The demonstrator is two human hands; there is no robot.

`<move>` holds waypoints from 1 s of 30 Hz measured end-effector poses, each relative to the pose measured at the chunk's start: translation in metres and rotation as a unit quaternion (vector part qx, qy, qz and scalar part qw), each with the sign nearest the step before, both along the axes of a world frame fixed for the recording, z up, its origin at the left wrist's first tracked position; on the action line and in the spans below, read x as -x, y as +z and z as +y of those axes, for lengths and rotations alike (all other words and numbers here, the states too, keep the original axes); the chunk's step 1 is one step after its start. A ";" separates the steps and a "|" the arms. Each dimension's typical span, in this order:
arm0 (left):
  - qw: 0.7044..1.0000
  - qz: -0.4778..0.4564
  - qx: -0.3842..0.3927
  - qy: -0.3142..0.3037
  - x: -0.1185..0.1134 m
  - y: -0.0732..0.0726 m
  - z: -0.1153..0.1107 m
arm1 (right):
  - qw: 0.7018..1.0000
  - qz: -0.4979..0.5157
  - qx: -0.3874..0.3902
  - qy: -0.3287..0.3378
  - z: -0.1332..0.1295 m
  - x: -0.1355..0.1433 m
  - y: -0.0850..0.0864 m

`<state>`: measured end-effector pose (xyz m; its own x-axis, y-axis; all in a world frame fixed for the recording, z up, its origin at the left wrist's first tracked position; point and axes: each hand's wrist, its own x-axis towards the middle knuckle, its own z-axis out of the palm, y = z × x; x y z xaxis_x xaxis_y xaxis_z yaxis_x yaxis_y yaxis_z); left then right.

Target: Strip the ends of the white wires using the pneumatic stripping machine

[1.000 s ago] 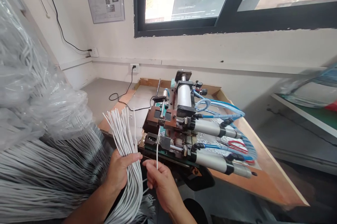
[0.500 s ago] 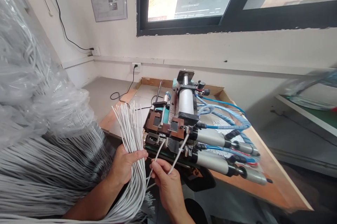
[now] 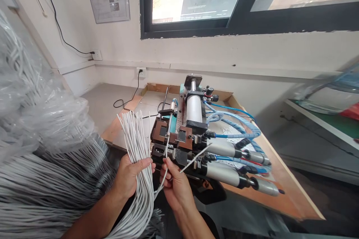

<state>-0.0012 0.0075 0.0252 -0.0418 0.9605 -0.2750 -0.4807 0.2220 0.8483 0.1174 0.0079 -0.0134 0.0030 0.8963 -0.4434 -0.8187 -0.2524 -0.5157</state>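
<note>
My left hand (image 3: 131,175) is wrapped round a thick bundle of white cables (image 3: 138,145), whose cut ends fan out above the thumb. Pinched in my right hand (image 3: 176,184) is a single white cable (image 3: 167,153), its tip up at the front of the pneumatic machine (image 3: 185,134). A second white cable (image 3: 198,155) sticks out from the same hand, slanting up to the right across the machine's front cylinders. The lower part of the bundle hangs down below my hands.
Plastic-wrapped piles of grey-white cables (image 3: 50,194) fill the left side. Blue air hoses (image 3: 238,134) run behind two silver cylinders (image 3: 224,176). The machine sits on a wood-edged bench (image 3: 303,198) below a window. A green-topped shelf (image 3: 336,119) stands at the right.
My right hand has moved slightly up, bringing one cable upright against the machine's front. The other cable now leans further right. My left hand still grips the bundle; the view has shifted slightly.
</note>
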 end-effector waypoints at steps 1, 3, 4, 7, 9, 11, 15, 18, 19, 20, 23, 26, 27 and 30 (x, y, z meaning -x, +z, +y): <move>1.000 0.003 0.001 0.000 0.000 0.000 0.000 | 1.000 0.010 0.000 0.003 0.001 0.000 0.000; 1.000 0.010 0.001 -0.001 0.000 -0.001 -0.001 | 1.000 0.026 0.002 0.011 0.001 0.000 -0.001; 1.000 0.014 0.001 -0.002 -0.001 -0.002 -0.002 | 0.999 0.032 0.004 0.017 0.001 0.000 -0.001; 1.000 0.025 -0.009 -0.008 -0.002 -0.006 -0.006 | 0.998 0.035 0.009 0.047 -0.001 0.002 -0.002; 0.999 0.029 -0.021 -0.021 -0.004 -0.010 -0.009 | 0.997 0.023 -0.011 0.067 -0.004 0.004 0.000; 0.998 0.033 -0.032 -0.047 -0.006 -0.015 -0.013 | 0.995 -0.003 -0.054 0.079 -0.008 0.006 0.003; 0.994 0.050 -0.043 -0.083 -0.008 -0.022 -0.019 | 0.991 -0.085 -0.087 0.060 -0.015 0.009 0.007; 0.994 0.062 -0.044 -0.082 -0.005 -0.025 -0.021 | 0.988 -0.133 -0.066 0.031 -0.023 0.007 0.003; 0.994 0.061 -0.039 -0.081 -0.004 -0.025 -0.022 | 0.987 -0.142 -0.061 0.031 -0.025 0.006 0.001; 0.995 0.056 -0.030 -0.076 -0.003 -0.025 -0.023 | 0.987 -0.147 -0.056 0.037 -0.028 0.005 -0.001; 0.998 0.040 0.014 -0.048 -0.003 -0.022 -0.024 | 0.987 -0.142 -0.046 0.051 -0.032 0.001 -0.004; 0.998 0.035 0.040 -0.030 -0.005 -0.019 -0.024 | 0.989 -0.129 -0.043 0.051 -0.031 -0.001 -0.003; 0.998 0.038 0.038 -0.030 -0.005 -0.019 -0.024 | 0.990 -0.124 -0.043 0.052 -0.029 -0.002 -0.002; 0.998 0.054 0.009 -0.038 -0.006 -0.021 -0.025 | 0.992 -0.094 -0.046 0.072 -0.024 0.000 0.000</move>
